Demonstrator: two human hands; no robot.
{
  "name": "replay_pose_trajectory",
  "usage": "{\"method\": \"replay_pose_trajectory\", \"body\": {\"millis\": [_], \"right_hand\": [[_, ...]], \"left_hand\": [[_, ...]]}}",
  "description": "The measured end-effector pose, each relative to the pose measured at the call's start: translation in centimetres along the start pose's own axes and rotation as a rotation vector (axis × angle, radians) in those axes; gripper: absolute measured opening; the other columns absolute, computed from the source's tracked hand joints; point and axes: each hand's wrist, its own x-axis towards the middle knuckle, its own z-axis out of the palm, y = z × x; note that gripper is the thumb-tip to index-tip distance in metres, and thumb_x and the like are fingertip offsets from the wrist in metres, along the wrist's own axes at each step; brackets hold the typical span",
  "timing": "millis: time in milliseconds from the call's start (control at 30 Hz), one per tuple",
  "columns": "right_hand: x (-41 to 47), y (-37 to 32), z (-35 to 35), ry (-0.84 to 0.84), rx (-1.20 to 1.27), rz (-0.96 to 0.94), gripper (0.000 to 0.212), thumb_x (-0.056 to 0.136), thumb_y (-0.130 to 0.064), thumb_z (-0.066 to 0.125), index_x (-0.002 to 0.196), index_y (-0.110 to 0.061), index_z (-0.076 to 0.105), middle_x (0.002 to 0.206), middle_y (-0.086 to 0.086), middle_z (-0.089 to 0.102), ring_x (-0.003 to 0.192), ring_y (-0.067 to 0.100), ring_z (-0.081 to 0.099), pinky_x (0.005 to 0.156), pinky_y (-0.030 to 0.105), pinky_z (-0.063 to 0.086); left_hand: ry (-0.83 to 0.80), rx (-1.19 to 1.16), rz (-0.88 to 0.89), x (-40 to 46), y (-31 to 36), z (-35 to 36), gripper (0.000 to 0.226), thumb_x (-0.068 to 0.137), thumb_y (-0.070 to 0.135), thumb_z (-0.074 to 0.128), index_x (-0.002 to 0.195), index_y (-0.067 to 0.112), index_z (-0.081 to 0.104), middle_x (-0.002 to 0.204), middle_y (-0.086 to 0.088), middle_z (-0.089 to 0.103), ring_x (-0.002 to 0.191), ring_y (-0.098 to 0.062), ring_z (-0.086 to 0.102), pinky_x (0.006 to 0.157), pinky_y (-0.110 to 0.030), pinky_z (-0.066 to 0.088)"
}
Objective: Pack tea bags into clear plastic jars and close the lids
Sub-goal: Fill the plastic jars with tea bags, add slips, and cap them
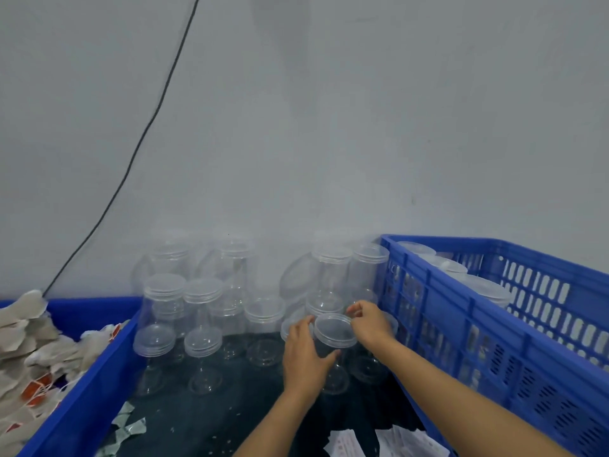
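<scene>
A pale grey wall backs a dark work surface with a black cable hanging at left. The solid blue bin on the left is heaped with tea bags. Centre, clear empty jars stand stacked, unfilled. The left hand grips the side of one open jar, which appears empty; the right hand pinches its rim or lid, which one cannot be told. At right, the slotted blue crate holds lidded jars, contents unclear. Judged early: most jars remain to be packed.
</scene>
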Motion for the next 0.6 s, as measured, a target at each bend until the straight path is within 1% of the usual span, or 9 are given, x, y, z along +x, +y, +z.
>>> {"method": "replay_pose_trajectory", "body": {"millis": [100,200,333,433,500,567,600], "right_hand": [[0.3,0.4,0.6,0.005,-0.101,-0.046,0.030,0.088,-0.002,0.048,0.112,-0.012,0.062,0.118,0.010,0.063,0.109,0.025,0.057,0.093,0.033,0.048],[0.1,0.6,1.0,0.014,-0.168,-0.072,0.033,0.084,-0.004,0.048,0.113,-0.013,0.062,0.120,0.013,0.060,0.110,0.026,0.054,0.092,0.032,0.046],[-0.4,0.3,0.9,0.032,-0.119,-0.072,0.026,0.085,-0.004,0.048,0.107,-0.013,0.060,0.111,0.011,0.062,0.101,0.024,0.057,0.085,0.035,0.050],[-1.1,-0.3,0.3,0.043,-0.099,-0.089,0.026,0.086,-0.004,0.048,0.108,-0.014,0.058,0.108,0.009,0.063,0.098,0.023,0.057,0.084,0.036,0.050],[-1.8,-0.9,-0.3,0.054,-0.082,-0.118,0.027,0.085,-0.004,0.048,0.109,-0.012,0.057,0.110,0.009,0.060,0.098,0.024,0.057,0.084,0.037,0.050],[-2.8,-1.7,-0.9,0.058,-0.050,-0.149,0.026,0.086,-0.006,0.049,0.110,-0.012,0.055,0.116,0.010,0.053,0.093,0.023,0.056,0.081,0.035,0.048],[-3.4,-2.2,-1.2,0.060,-0.038,-0.163,0.025,0.086,-0.008,0.049,0.110,-0.014,0.053,0.118,0.008,0.048,0.090,0.022,0.054,0.079,0.033,0.046]], "left_hand": [[0.017,0.034,0.015,0.7,-0.4,1.0,0.085,0.074,0.043,0.079,0.143,0.021,0.036,0.141,0.007,0.043,0.128,-0.014,0.043,0.103,-0.031,0.042],[0.036,0.032,0.005,0.8,-0.5,1.6,0.085,0.072,0.049,0.078,0.142,0.022,0.039,0.139,0.007,0.049,0.126,-0.014,0.045,0.101,-0.032,0.042],[0.065,0.050,0.009,0.6,0.0,1.3,0.086,0.066,0.054,0.080,0.137,0.025,0.041,0.132,0.009,0.054,0.119,-0.014,0.048,0.092,-0.030,0.046],[0.064,0.051,0.004,0.2,0.8,0.5,0.100,0.060,0.059,0.080,0.141,0.025,0.034,0.131,0.011,0.054,0.120,-0.014,0.048,0.089,-0.030,0.045],[0.071,0.015,0.006,-0.1,1.5,-0.3,0.108,0.057,0.060,0.081,0.145,0.024,0.030,0.130,0.013,0.053,0.122,-0.013,0.046,0.085,-0.027,0.042],[0.092,-0.021,0.029,-0.6,2.3,-1.2,0.105,0.056,0.059,0.082,0.142,0.026,0.032,0.126,0.015,0.053,0.120,-0.012,0.045,0.079,-0.024,0.038],[0.104,-0.036,0.039,-0.9,2.7,-1.7,0.104,0.055,0.057,0.083,0.141,0.027,0.033,0.126,0.015,0.053,0.119,-0.012,0.044,0.079,-0.024,0.037]]}}
